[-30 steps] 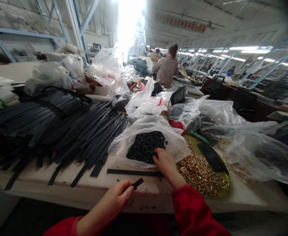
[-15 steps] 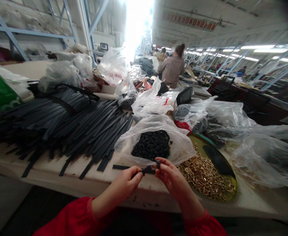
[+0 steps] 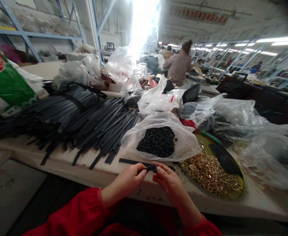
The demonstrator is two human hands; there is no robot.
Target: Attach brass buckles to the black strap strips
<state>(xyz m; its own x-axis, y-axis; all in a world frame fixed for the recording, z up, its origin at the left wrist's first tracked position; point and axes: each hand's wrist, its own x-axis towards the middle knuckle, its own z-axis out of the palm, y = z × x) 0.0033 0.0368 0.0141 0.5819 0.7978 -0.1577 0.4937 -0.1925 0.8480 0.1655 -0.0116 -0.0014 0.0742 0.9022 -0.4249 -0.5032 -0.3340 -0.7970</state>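
Note:
My left hand [image 3: 127, 179] pinches a black strap [image 3: 148, 168] between thumb and fingers near its end. At that end, my right hand [image 3: 170, 183] has its fingertips closed on a small black loop [image 3: 155, 168]. Strap and loop meet between the hands; whether the strap passes through the loop I cannot tell. Just behind lies another flat black strap [image 3: 131, 161] on the table's front. Beyond my hands, an open clear plastic bag [image 3: 186, 146] holds a heap of small black pieces [image 3: 156, 142].
A large pile of black straps [image 3: 102, 127] covers the table's left side. On the right, a yellow-green tray [image 3: 206, 141] carries gold buckles [image 3: 212, 173] and a flat black slab [image 3: 225, 158]. Crumpled plastic bags [image 3: 274, 157] lie around it. A person [image 3: 178, 68] is farther back.
The right hand has brought the small loop down and left against the strap end in my left hand. The view has shifted slightly left.

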